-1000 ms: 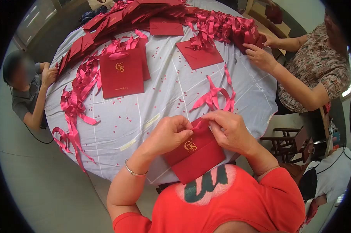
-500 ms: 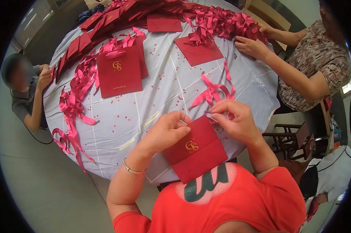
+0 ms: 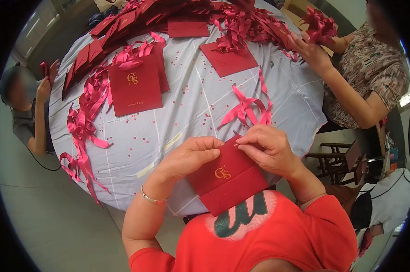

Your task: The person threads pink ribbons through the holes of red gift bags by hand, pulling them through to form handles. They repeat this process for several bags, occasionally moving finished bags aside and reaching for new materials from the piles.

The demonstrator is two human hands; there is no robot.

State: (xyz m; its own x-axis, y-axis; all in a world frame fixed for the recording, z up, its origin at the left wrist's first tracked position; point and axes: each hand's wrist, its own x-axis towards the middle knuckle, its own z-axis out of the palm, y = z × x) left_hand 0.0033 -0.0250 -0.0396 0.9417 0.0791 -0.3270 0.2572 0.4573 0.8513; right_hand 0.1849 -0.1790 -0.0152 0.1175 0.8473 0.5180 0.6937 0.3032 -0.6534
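**Both hands closed on a flat red bag, lower centre**

My left hand point(image 3: 191, 156) is clenched on the top edge of the red bag point(image 3: 230, 179), fingers curled over it. My right hand point(image 3: 268, 149) pinches the bag's upper corner, and a thin sliver at its fingertips is too small for me to identify. The two hands cover most of that edge. The bag sits in the lower centre, over the near rim of the grey surface point(image 3: 191, 99). Just above lies a loose ribbon point(image 3: 248, 109). In the upper right, a co-worker's hand point(image 3: 311, 52) reaches among more ribbons, partly cut off.
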